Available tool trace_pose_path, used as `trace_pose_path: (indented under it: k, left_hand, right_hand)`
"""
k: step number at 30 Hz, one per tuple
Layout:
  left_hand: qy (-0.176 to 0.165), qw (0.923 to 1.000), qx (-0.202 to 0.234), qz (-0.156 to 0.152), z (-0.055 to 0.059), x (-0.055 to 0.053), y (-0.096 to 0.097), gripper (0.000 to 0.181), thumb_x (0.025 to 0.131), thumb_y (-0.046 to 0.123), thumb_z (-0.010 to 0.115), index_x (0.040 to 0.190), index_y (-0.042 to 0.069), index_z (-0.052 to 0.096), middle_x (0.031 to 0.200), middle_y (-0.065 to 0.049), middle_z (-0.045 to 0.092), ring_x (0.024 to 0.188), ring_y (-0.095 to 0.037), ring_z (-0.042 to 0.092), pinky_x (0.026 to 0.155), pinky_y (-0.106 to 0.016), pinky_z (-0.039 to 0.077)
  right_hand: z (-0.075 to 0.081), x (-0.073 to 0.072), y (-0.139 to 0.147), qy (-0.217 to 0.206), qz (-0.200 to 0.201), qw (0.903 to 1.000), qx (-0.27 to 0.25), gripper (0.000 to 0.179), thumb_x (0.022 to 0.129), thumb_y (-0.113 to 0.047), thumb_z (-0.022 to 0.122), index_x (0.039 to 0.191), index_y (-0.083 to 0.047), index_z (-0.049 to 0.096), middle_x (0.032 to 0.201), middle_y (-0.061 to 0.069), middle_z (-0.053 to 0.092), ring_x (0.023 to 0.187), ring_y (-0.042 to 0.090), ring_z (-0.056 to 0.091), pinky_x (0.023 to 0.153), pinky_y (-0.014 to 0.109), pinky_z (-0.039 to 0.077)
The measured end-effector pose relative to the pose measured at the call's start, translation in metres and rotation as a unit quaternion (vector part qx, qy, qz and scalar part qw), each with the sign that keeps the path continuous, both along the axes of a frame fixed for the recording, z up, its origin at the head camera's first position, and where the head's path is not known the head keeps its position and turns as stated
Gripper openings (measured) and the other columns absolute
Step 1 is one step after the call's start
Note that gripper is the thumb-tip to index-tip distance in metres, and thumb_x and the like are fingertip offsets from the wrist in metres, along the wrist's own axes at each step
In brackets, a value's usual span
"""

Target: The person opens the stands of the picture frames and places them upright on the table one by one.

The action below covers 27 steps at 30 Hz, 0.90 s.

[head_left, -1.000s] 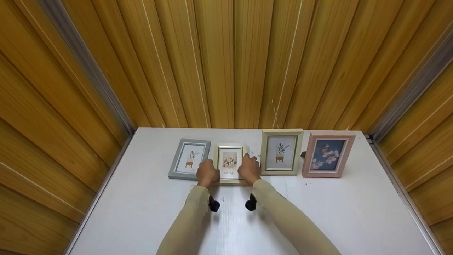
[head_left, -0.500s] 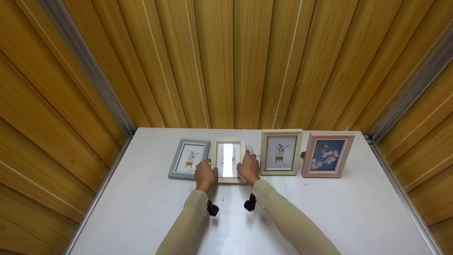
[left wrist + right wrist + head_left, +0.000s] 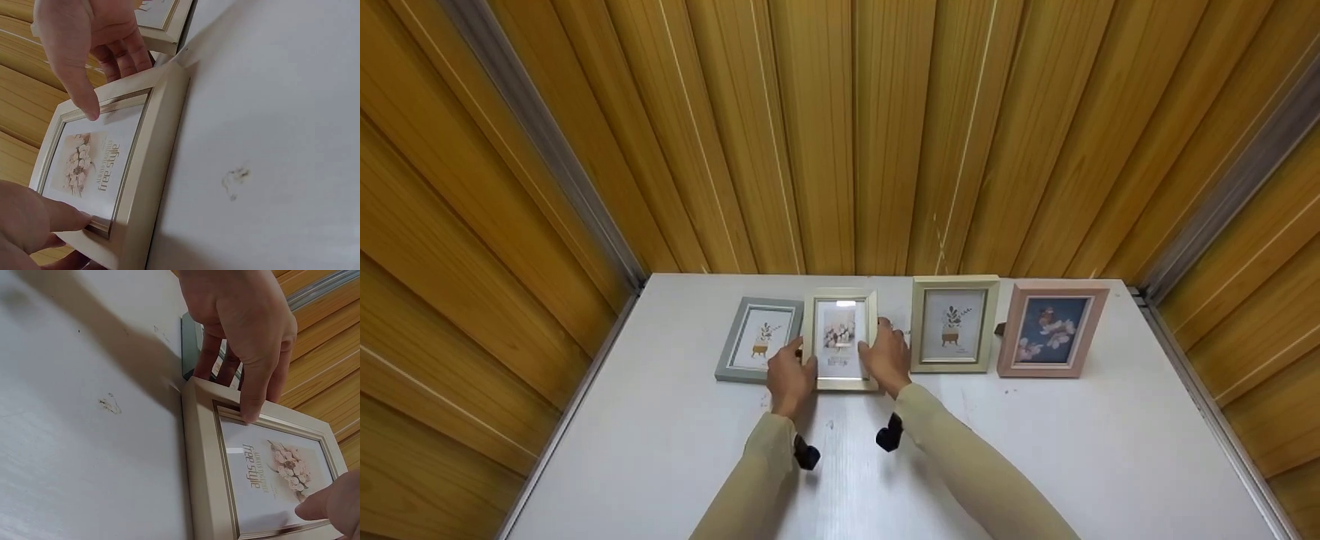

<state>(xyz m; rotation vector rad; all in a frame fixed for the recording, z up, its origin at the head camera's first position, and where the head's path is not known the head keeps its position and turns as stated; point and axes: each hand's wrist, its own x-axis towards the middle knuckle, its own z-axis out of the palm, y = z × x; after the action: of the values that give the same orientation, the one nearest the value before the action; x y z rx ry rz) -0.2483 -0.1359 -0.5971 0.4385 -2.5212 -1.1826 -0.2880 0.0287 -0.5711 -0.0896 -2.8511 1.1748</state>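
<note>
One cream photo frame [image 3: 838, 335] | between left hand [image 3: 790, 378] and right hand [image 3: 887, 359] | hands pinching its opposite sides

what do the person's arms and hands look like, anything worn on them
The left sleeve and right sleeve are long, plain beige. A small black device sits at the left wrist, another at the right. Both hands are ungloved.

The head camera looks forward and down from above, far enough back to take in the white table [image 3: 645, 435] and wooden wall [image 3: 855, 135]. The wrist cameras sit close in, their views tipped sideways: the left faces toward the right hand [image 3: 93, 36], the right toward the left hand [image 3: 247, 323], both sharing the cream picture frame [image 3: 84, 163] between.
</note>
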Motion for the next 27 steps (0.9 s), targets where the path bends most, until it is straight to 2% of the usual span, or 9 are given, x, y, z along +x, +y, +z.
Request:
trace_pose_path:
  k: [8,14,21,27]
  left_hand:
    - [0.015,0.9993,0.035,0.005,0.000,0.003,-0.002,0.045,0.088,0.007,0.077,0.133,0.007,0.069,0.110,-0.016,0.076,0.104,-0.032,0.072,0.089,-0.050,0.057]
    - [0.015,0.9990,0.042,-0.002,0.000,0.004,-0.004,0.046,0.089,0.007,0.077,0.134,0.007,0.068,0.110,-0.015,0.076,0.104,-0.031,0.072,0.090,-0.048,0.057]
    - [0.035,0.9987,0.038,0.002,0.003,0.007,-0.004,0.042,0.085,0.005,0.078,0.127,0.008,0.074,0.100,-0.012,0.077,0.095,-0.027,0.073,0.084,-0.047,0.058]
    - [0.051,0.9974,0.052,0.002,0.014,0.012,-0.003,0.040,0.086,0.008,0.079,0.126,0.006,0.074,0.099,-0.009,0.077,0.081,-0.019,0.071,0.069,-0.039,0.057]
  right_hand:
    - [-0.002,0.007,-0.002,0.054,0.001,0.9985,-0.001,0.057,0.093,-0.013,0.075,0.144,-0.002,0.051,0.118,0.023,0.070,0.106,0.043,0.067,0.090,0.055,0.053]
    - [-0.005,0.007,-0.002,0.065,0.001,0.9979,0.002,0.055,0.093,-0.012,0.074,0.142,-0.002,0.052,0.115,0.022,0.071,0.102,0.043,0.068,0.087,0.054,0.054]
    - [-0.005,0.005,0.000,0.068,0.005,0.9976,0.007,0.055,0.093,-0.010,0.072,0.143,-0.002,0.052,0.113,0.022,0.072,0.096,0.042,0.069,0.082,0.054,0.055]
    - [0.000,0.002,0.002,0.043,0.008,0.9990,-0.006,0.056,0.096,-0.012,0.069,0.148,-0.003,0.049,0.124,0.022,0.069,0.108,0.042,0.067,0.089,0.054,0.054]
